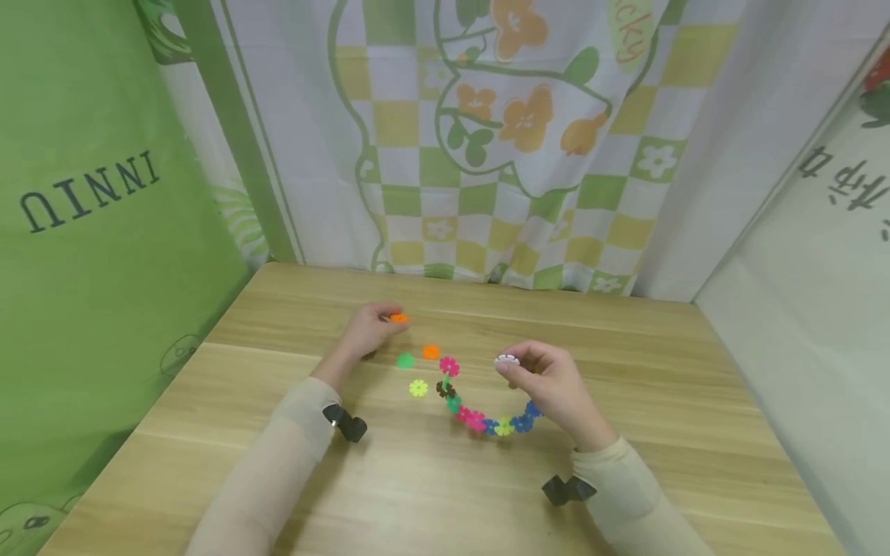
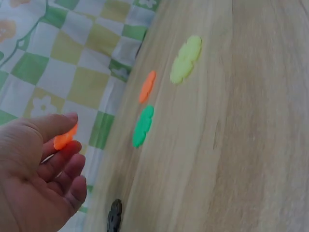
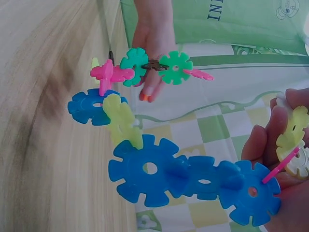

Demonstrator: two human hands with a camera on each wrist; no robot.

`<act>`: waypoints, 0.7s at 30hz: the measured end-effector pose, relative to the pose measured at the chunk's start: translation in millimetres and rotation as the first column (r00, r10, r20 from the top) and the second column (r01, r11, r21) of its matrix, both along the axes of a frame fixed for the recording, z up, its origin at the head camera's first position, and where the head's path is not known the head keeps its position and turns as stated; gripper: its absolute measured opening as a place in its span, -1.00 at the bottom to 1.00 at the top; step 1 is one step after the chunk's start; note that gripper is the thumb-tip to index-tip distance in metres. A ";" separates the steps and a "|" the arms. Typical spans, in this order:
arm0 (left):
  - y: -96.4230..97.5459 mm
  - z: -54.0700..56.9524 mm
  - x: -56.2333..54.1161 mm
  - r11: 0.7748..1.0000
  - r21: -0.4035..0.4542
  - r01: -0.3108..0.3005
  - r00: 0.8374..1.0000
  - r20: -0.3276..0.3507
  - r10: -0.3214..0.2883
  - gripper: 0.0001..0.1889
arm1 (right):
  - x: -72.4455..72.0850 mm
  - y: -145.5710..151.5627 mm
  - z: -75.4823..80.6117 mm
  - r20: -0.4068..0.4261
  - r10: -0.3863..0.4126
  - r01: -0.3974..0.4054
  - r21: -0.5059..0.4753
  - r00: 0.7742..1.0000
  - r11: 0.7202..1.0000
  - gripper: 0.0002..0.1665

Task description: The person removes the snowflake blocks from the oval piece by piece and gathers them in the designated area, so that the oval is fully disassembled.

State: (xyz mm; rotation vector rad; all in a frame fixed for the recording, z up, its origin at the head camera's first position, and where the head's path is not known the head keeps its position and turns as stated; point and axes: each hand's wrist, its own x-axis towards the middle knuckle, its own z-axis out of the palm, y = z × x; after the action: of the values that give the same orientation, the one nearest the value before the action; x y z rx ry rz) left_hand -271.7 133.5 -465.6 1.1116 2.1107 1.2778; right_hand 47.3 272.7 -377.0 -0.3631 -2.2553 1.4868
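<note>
My left hand (image 1: 370, 330) pinches an orange snowflake disc (image 1: 399, 317) between thumb and fingers, as the left wrist view also shows. My right hand (image 1: 556, 386) holds one end of a chain of interlocked snowflake discs (image 1: 504, 426). At that end a white disc (image 1: 507, 360) sits by the fingertips, and the right wrist view shows a yellow disc (image 3: 292, 126) beside the fingers. From there the chain curves through blue, yellow, pink, green and brown to a pink disc (image 1: 449, 366) at its far end. Fingers partly cover the held end.
Loose on the wooden table (image 1: 243, 401) lie an orange disc (image 1: 431, 351), a green disc (image 1: 405, 361) and a yellow-green disc (image 1: 418, 388), between the left hand and the chain. A dark disc (image 2: 114, 216) shows in the left wrist view. Patterned curtain (image 1: 480, 224) hangs behind the table.
</note>
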 end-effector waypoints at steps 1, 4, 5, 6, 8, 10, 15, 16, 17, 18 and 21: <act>1.0 -2.0 -2.0 1.000 -0.019 -0.001 1.000 -0.016 0.000 -0.50 | 0.2 0.2 0.4 0.002 0.000 0.000 0.002 1.000 1.000 -0.83; 3.5 -7.3 -6.2 0.997 -0.072 -0.002 0.998 -0.059 -0.002 -0.51 | 1.1 -1.1 3.6 0.014 -0.001 0.001 0.001 1.000 1.000 -0.85; 4.2 -8.7 -7.1 0.996 -0.087 -0.002 0.997 -0.080 -0.005 -0.52 | 1.8 -3.3 7.3 0.022 -0.002 0.002 0.002 1.000 1.000 -0.86; 5.0 -10.0 -8.0 0.995 -0.097 -0.001 0.996 -0.093 -0.008 -0.52 | 2.0 -3.3 7.6 0.023 -0.002 0.002 0.004 1.000 1.000 -0.86; 6.4 -12.6 -9.5 0.993 -0.115 0.004 0.992 -0.121 -0.018 -0.52 | 2.3 -3.0 7.8 0.024 -0.004 0.004 0.006 1.000 1.000 -0.85; 6.9 -13.7 -10.0 0.992 -0.127 0.012 0.988 -0.153 -0.032 -0.53 | 2.6 -2.4 7.6 0.024 -0.006 0.006 0.016 1.000 1.000 -0.84; 7.8 -16.0 -10.5 0.988 -0.152 0.015 0.978 -0.205 -0.046 -0.55 | 1.7 1.4 1.9 0.017 0.003 -0.003 0.021 1.000 1.000 -0.83; 8.1 -16.5 -10.6 0.988 -0.154 0.012 0.977 -0.208 -0.044 -0.55 | 1.6 1.4 1.8 0.019 0.003 -0.003 0.025 1.000 1.000 -0.83; 8.7 -17.0 -10.5 0.988 -0.156 0.012 0.974 -0.220 -0.046 -0.55 | 1.5 1.3 1.8 0.021 0.004 -0.005 0.026 1.000 1.000 -0.83; 9.1 -17.4 -10.3 0.987 -0.159 0.012 0.972 -0.231 -0.049 -0.55 | 1.4 1.2 1.8 0.023 0.006 -0.006 0.027 1.000 1.000 -0.83; 10.1 -18.6 -9.2 0.985 -0.173 0.011 0.968 -0.243 -0.054 -0.55 | 1.9 1.4 1.9 0.027 0.006 -0.007 0.030 1.000 1.000 -0.84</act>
State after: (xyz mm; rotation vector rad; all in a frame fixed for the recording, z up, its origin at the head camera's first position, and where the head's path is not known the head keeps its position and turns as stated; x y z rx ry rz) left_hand -281.0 143.6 -484.2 1.2790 2.3206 0.9624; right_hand 49.3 274.1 -375.1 -0.3692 -2.2991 1.4574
